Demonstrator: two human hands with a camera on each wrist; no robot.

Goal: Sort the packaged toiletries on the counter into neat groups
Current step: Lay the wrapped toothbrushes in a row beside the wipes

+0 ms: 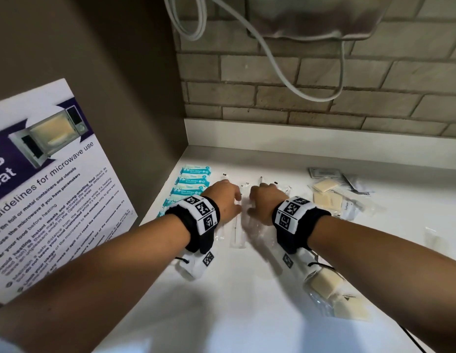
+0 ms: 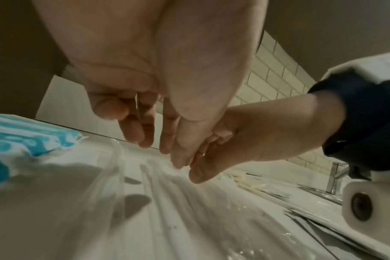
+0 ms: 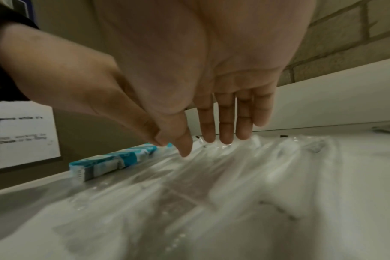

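Right fingers: reaching out straight and side by side, tips pointing down at the clear-wrapped toothbrushes and holding nothing; whether the tips are touching the wrap cannot be told.
Left fingers: hanging loosely extended just above the same clear packs, gripping nothing.
Right hand: hovering palm-down over the right part of the row, thumb meeting the left thumb.
Left hand: hovering palm-down over the left part of the row.
Clear-wrapped toothbrushes: lying lengthwise in a row on the counter, directly under both hands.
Blue-and-white packets: lying overlapped in a column just left of the left hand, beside the side wall.
Cream soap squares: sitting right of the right hand, well apart from its fingers.
Microwave poster: leaning at the far left.
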